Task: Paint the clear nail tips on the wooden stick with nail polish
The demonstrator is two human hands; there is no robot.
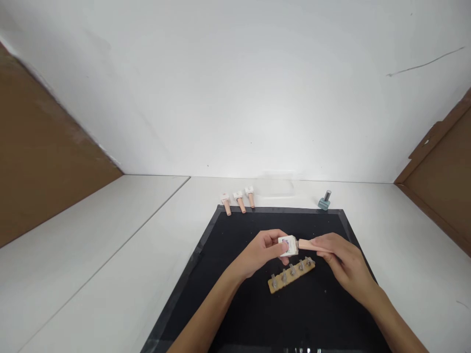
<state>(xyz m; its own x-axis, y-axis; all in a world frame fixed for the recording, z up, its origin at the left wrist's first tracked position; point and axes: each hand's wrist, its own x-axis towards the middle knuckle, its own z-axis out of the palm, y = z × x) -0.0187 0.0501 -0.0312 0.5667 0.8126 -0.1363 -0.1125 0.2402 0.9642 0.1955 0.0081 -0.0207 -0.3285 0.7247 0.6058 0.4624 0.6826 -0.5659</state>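
Note:
Both hands hold one small nail polish bottle (289, 246) above a black mat (228, 294). My left hand (263, 252) is closed round its white body. My right hand (340, 260) pinches its long pink cap (307, 244), which points right. Just below the hands a small wooden strip (292, 276) lies slantwise on the mat, with several clear nail tips standing on it.
Three more pink-capped bottles (238, 201) lie in a row at the mat's far left edge. A teal bottle with a grey cap (325, 201) stands at the far right corner. White tabletop surrounds the mat; brown panels flank both sides.

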